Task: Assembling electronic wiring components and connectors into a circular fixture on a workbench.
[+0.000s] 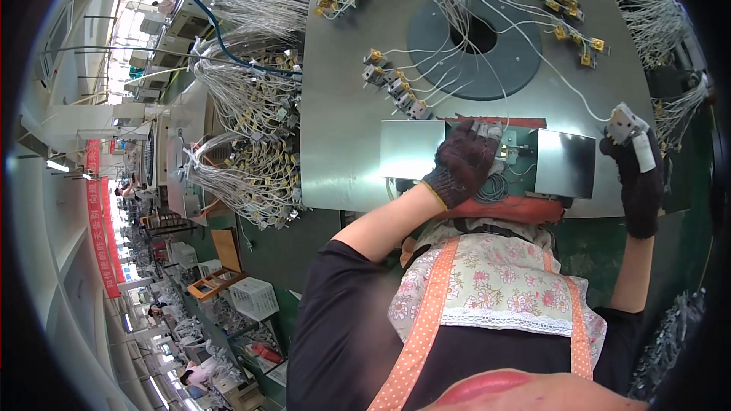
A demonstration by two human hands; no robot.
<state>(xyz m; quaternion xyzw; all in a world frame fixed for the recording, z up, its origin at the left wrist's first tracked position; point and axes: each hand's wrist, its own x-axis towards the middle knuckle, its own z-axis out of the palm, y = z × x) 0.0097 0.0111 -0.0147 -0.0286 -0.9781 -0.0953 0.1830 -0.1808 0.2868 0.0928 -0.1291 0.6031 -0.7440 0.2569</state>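
Observation:
My left hand [466,158], in a dark knit glove with pale fingertips, reaches over a small fixture [519,151] between two shiny metal plates. Its fingers are bent and pressed together at the fixture's left side; what they hold, if anything, is hidden beneath them. At the table's right edge, my right hand [641,186], gloved the same way, grips a pale boxy connector [626,123]. A white cable [567,76] runs from that connector back toward the table's centre. Below the fixture lies a coil of grey cable [493,189].
Around a round grey disc [525,68] with a central hole, wired connectors [396,90] lie on the metal table [343,152]. Bundles of white cables [247,175] hang at the left, more [659,30] at the right. A white crate [255,298] stands lower left.

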